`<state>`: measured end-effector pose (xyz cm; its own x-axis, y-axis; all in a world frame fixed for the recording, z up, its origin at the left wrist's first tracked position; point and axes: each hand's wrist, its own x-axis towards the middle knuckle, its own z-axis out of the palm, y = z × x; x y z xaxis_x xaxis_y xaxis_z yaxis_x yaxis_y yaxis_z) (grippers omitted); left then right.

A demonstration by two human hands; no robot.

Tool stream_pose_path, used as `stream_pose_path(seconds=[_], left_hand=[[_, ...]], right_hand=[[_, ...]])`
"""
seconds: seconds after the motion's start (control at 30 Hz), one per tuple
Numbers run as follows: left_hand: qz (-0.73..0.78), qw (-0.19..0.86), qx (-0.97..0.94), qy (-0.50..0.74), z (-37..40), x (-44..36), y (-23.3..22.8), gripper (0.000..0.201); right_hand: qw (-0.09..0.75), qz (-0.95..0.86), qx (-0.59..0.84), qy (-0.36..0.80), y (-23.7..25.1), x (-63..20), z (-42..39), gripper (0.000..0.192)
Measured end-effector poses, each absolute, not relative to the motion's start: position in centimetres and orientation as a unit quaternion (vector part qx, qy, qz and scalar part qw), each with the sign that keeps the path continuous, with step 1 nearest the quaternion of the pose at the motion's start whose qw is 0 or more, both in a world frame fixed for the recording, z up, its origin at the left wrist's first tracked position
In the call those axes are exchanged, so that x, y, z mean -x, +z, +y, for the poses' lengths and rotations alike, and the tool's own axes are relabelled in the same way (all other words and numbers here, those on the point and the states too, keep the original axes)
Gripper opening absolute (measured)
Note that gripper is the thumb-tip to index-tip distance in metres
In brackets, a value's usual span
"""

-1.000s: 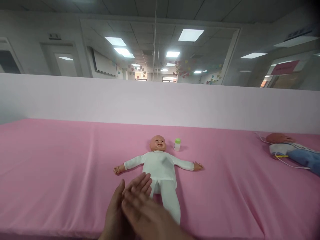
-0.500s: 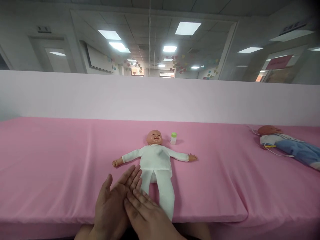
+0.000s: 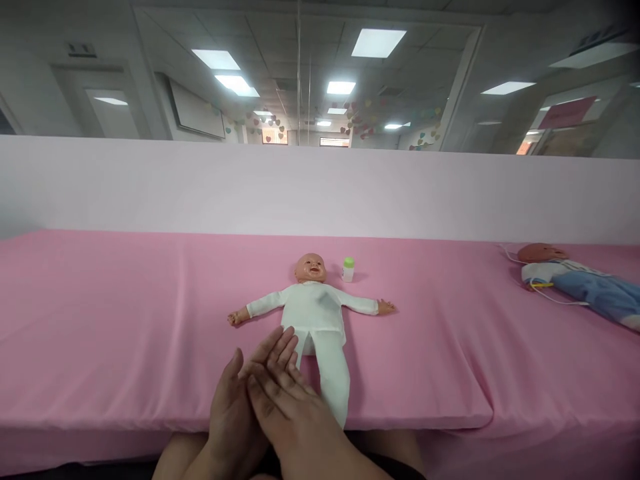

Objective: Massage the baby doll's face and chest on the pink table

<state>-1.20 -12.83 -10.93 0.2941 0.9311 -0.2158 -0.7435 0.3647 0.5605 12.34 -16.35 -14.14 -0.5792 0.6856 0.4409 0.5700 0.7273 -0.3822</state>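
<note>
My left hand [image 3: 233, 407] is held palm up with its fingers stretched out and the thumb apart. Across its palm and fingers lies my right hand [image 3: 293, 407], flat with straight fingers, the two touching. Nothing shows between them. Just beyond, a baby doll [image 3: 314, 307] in a white top and trousers lies on its back with arms spread; my hands cover part of one leg from view. Near the doll's head stands a small bottle [image 3: 348, 272] with a green cap.
A pink cloth [image 3: 125, 333] covers the table, with folds at the right front. Another doll [image 3: 590, 287] in blue and white lies at the far right, with a white cord and a yellow piece by it. Behind rises a white panel [image 3: 320, 190] below glass.
My right hand has slid a little over my left palm toward its fingers. Both hands sit slightly further right, and the view has tilted down a little. The doll and bottle have not moved.
</note>
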Motion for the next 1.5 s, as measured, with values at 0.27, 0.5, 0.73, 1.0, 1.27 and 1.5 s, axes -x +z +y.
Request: stream_pose_path(seconds=[0.27,0.5,0.73,1.0,1.27,1.5], left_hand=[[0.234,0.753,-0.192,0.584,-12.1,2.4,-9.8,0.076],[0.202,0.774,-0.189,0.569,-12.7,2.2,-10.0,0.077],[0.266,0.777,-0.21,0.531,-13.6,2.0,-11.2,0.071],[0.247,0.759,-0.196,0.57,-12.9,2.6,-9.9,0.079],[0.244,0.78,-0.178,0.549,-12.6,2.1,-10.9,0.073],[0.22,0.801,-0.251,0.498,-12.5,1.6,-11.3,0.073]], right_hand=[[0.327,-0.853,0.402,0.069,-19.5,-10.9,-16.6,0.067],[0.312,-0.823,0.451,0.145,-20.6,-9.6,-16.4,0.058],[0.339,-0.847,0.407,0.054,-18.5,-10.0,-16.7,0.067],[0.317,-0.85,0.417,0.043,-19.0,-10.4,-17.1,0.063],[0.283,-0.88,0.369,0.095,-18.0,-10.5,-16.1,0.069],[0.257,-0.867,0.405,0.135,-12.7,-13.9,-15.8,0.103]])
